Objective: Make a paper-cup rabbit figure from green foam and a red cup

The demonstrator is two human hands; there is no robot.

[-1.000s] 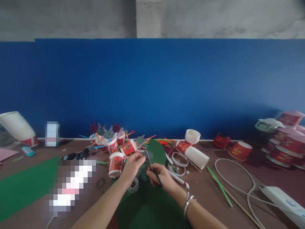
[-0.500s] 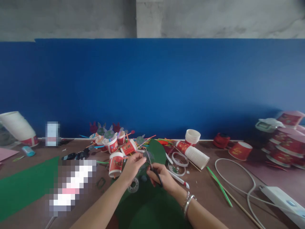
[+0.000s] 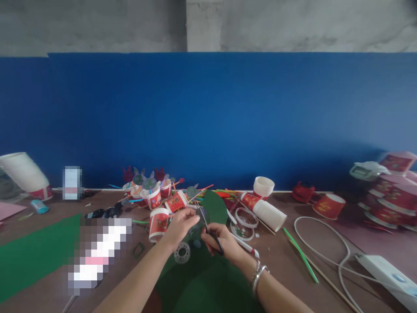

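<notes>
My right hand [image 3: 219,240] is closed round the black handles of a pair of scissors [image 3: 208,228], blades pointing up and away. My left hand [image 3: 180,225] pinches a small grey-green paper piece [image 3: 197,217] right at the blades. Both hands hover over a dark green paper sheet [image 3: 208,282] that runs from the table's near edge up to a rounded end [image 3: 215,206]. A clear tape roll [image 3: 182,253] lies just below my left hand. Red and white paper cups [image 3: 158,223] with coloured sticks stand just left of it.
A lying stack of white cups [image 3: 265,211], tape rings [image 3: 245,217] and a pen lie right of my hands. A white cable [image 3: 325,243] and power strip [image 3: 387,274] sit at the right, red cups [image 3: 329,205] beyond. Green card [image 3: 29,256] covers the left table. A blue wall stands behind.
Hardly anything moved. Both hands stayed together over the green sheet; they shifted a few pixels while still holding the scissors and the small piece.
</notes>
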